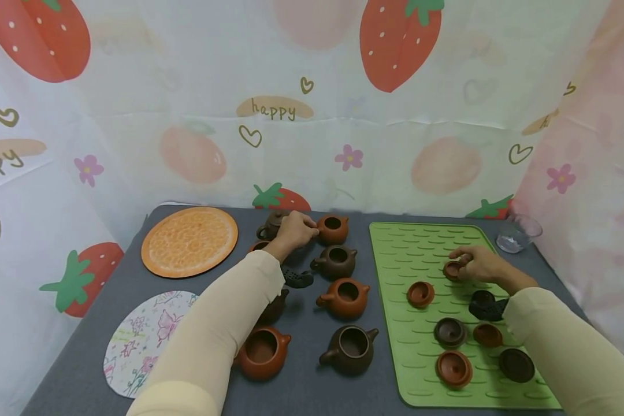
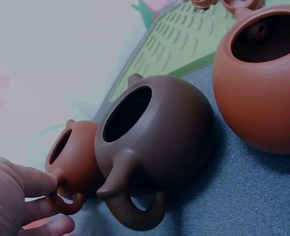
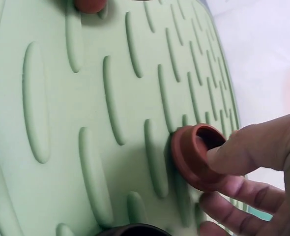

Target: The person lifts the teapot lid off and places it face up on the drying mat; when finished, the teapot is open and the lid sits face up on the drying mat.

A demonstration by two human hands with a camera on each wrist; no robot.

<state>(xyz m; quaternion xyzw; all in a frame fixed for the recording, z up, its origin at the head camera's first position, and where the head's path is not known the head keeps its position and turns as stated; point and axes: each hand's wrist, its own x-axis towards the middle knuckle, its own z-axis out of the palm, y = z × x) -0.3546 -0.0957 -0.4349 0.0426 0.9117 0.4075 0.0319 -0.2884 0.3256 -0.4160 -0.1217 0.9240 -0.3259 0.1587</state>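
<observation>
My left hand (image 1: 295, 231) is at the back of the table. Thumb and fingers pinch the loop handle of the rearmost reddish clay teapot (image 2: 76, 160), which has no lid on. Beside that pot stands a dark brown teapot (image 2: 157, 128), also lidless. Over the green mat (image 1: 403, 346), my right hand (image 1: 478, 268) grips a reddish clay teapot lid (image 3: 196, 155) by its edge, thumb inside its raised ring. The lid is tilted with its underside showing. Whether it touches the mat I cannot tell.
More open teapots, such as a reddish one (image 1: 349, 299) and a dark one (image 1: 352, 349), stand in two columns. Several lids, including a dark one (image 1: 450, 332), lie on the mat. A glass cup (image 1: 517, 234) is at the back right; an orange round mat (image 1: 187, 242) lies left.
</observation>
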